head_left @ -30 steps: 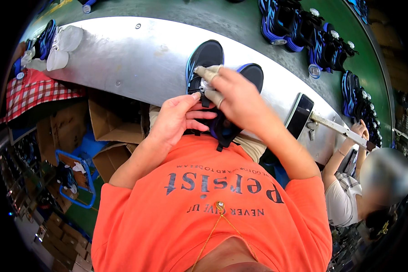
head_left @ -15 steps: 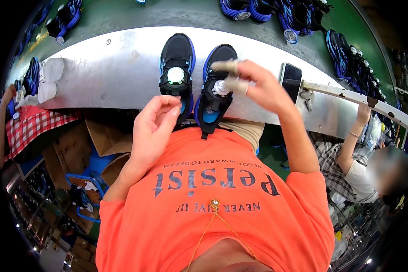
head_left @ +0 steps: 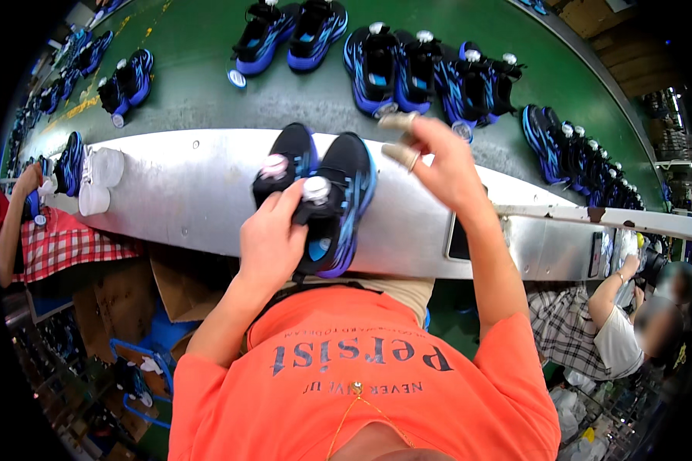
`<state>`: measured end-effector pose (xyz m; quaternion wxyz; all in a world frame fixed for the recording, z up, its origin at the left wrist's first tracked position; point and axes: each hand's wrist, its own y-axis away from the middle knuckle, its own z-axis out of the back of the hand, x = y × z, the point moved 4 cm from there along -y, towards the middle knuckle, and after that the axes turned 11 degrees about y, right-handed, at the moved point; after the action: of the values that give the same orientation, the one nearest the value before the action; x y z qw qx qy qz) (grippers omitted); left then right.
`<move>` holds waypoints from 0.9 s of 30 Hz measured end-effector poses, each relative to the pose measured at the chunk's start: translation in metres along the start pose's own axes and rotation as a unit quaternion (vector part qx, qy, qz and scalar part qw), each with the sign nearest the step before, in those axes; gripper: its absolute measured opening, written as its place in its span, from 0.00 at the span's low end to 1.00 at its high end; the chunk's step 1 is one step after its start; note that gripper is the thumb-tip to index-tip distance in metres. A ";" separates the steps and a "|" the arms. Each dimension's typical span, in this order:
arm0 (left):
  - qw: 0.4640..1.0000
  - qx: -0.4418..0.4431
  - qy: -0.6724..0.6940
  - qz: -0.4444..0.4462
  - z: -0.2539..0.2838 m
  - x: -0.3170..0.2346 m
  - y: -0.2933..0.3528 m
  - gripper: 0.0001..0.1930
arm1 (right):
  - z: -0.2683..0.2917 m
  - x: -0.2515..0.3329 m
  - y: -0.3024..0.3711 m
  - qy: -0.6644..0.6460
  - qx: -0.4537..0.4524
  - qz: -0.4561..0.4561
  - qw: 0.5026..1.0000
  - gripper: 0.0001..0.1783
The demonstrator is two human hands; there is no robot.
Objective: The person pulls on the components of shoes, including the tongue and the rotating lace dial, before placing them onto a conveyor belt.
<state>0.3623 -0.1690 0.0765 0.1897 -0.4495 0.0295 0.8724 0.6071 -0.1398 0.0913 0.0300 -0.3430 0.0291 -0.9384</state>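
A pair of black and blue sneakers stands close together on the metal bench (head_left: 161,165) in front of me. My left hand (head_left: 273,238) is closed on the collar of the right-hand sneaker (head_left: 346,180), next to its round white tag. Behind my fingers stands the left-hand sneaker (head_left: 296,146), with a round pinkish-white tag; its heel is hidden. Off to the right of the pair, my right hand (head_left: 442,161) is raised with fingers apart and nothing in them. Beige finger cots cover two of its fingertips.
Several more sneakers (head_left: 377,69) stand on the green surface beyond. White shoes (head_left: 100,180) sit at the bench's left. A phone (head_left: 459,240) lies under my right forearm, near a chipped white bar (head_left: 592,215). Co-workers sit at both sides, one in a white sleeve (head_left: 619,342).
My left hand has taken hold of a sneaker, and the pair now stands closer together and turned. My right hand has come away from the right-hand sneaker. The view has shifted toward the far surface.
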 end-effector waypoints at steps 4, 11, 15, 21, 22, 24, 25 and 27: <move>0.983 0.090 -0.152 0.052 -0.021 0.035 0.010 0.32 | -0.002 -0.043 -0.056 0.325 -0.154 0.097 0.928 0.34; 0.994 0.089 -0.069 -0.007 -0.012 0.027 -0.037 0.30 | -0.035 -0.105 -0.106 0.337 -0.099 0.016 0.936 0.28; 0.993 0.070 -0.028 -0.089 -0.050 0.010 -0.128 0.28 | 0.021 -0.156 -0.095 0.376 -0.125 -0.049 0.917 0.26; 0.968 -0.043 -0.163 -0.188 -0.058 -0.012 -0.244 0.17 | 0.061 -0.169 -0.075 0.420 -0.204 -0.057 0.882 0.23; 0.959 -0.022 -0.232 -0.160 -0.044 -0.004 -0.256 0.18 | 0.065 -0.161 -0.067 0.387 -0.207 -0.050 0.897 0.19; 0.930 -0.030 -0.354 -0.090 -0.013 0.044 -0.276 0.24 | 0.063 -0.157 -0.053 0.315 -0.217 -0.035 0.923 0.16; 0.925 0.010 -0.376 -0.052 0.004 0.078 -0.286 0.26 | 0.055 -0.155 -0.048 0.276 -0.209 -0.022 0.938 0.13; 0.937 0.042 -0.347 -0.011 0.023 0.125 -0.291 0.28 | 0.044 -0.140 -0.032 0.179 -0.200 -0.022 0.963 0.11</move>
<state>0.3835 0.1440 0.0252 0.2165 -0.1107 -0.0070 0.9700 0.7406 -0.0992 0.0373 -0.0660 -0.1694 0.2137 -0.9598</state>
